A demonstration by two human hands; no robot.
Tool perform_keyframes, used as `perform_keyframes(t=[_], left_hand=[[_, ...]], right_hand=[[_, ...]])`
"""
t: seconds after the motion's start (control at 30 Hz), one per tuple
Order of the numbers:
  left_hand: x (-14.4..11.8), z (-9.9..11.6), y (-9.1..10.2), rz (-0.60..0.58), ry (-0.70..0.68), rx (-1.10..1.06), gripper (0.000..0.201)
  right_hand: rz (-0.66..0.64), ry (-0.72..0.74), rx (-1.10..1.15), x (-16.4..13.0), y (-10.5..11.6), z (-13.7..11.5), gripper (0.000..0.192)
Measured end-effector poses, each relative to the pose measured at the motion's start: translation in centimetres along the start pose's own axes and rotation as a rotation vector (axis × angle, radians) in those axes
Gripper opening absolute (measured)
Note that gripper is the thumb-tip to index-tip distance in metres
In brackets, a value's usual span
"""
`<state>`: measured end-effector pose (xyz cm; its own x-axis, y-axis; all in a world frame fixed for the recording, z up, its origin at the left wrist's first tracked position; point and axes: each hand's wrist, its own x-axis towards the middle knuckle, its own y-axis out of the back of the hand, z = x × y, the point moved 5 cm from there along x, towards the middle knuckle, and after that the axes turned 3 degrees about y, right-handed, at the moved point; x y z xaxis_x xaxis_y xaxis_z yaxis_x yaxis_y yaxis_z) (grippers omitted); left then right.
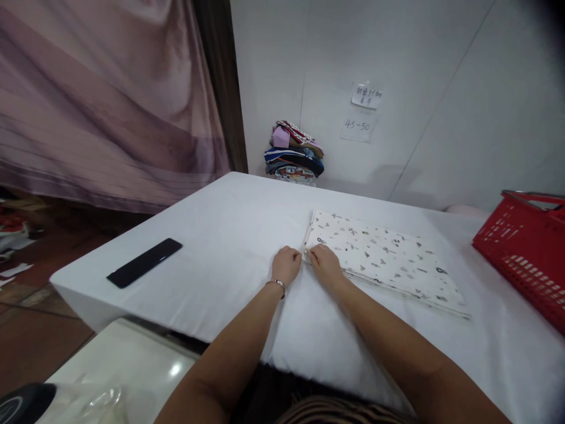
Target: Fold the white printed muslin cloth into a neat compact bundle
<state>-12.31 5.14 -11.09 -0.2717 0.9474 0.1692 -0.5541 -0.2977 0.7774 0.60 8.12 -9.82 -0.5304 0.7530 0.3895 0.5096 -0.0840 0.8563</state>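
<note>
Both hands pinch the near-left corner of a folded patterned cloth (384,253) lying flat on the white worktop (220,235): the left hand (286,265) and right hand (325,264) each have a closed grip on its edge. At three o'clock sits a red basket (521,253), contents hidden. A black phone (144,262) lies at nine o'clock.
</note>
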Motion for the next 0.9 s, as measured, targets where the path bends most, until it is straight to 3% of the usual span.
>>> perform_keyframes(t=[0.27, 0.57, 0.73, 0.9], left_hand=[[-0.4, 0.8, -0.1, 0.042, -0.079, -0.018, 0.010], [-0.2, 1.1, -0.7, 0.044, -0.023, 0.082, 0.015], [0.1, 1.1, -1.1, 0.024, -0.018, 0.006, 0.010], [0.2, 0.9, -0.8, 0.101, -0.035, -0.056, 0.009]], right_hand=[[0.072, -0.092, 0.187, -0.4, -0.7, 1.3, 0.020], [0.134, -0.079, 0.256, -0.6, -0.5, 1.2, 0.020], [0.155, -0.059, 0.262, -0.6, -0.4, 1.1, 0.020], [0.184, -0.051, 0.287, -0.7, -0.2, 1.2, 0.020]])
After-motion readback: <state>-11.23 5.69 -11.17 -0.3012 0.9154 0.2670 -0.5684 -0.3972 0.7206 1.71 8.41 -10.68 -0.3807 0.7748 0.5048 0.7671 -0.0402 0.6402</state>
